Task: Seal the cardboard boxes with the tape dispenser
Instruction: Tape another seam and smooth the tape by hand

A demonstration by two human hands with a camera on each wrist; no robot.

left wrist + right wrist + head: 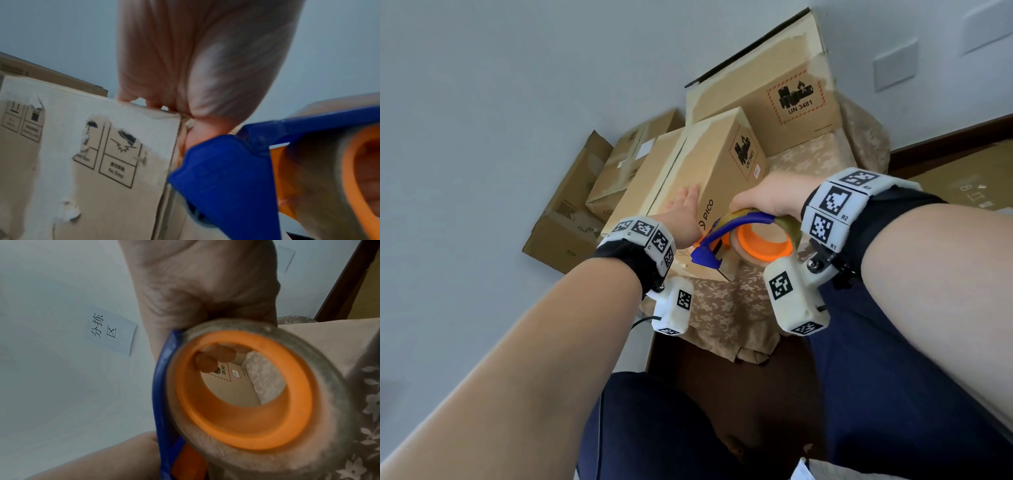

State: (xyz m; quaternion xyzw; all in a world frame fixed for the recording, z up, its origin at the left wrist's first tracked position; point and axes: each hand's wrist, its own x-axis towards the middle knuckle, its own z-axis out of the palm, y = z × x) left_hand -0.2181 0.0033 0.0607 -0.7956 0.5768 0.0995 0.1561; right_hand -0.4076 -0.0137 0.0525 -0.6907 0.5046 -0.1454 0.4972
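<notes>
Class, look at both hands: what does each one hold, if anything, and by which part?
The right hand grips the blue-and-orange tape dispenser around its tape roll, fingers inside the orange core. The left hand holds nothing; it presses on the brown cardboard box.

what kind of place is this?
Probably a makeshift packing or sorting corner in an ordinary room: stacked cardboard boxes on a floral cloth, a handwritten wall note, and a tape dispenser.

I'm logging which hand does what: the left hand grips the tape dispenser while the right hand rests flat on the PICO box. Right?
Hands are swapped. The head view shows the right hand gripping the tape dispenser, while the left hand rests flat on the PICO box.
</notes>
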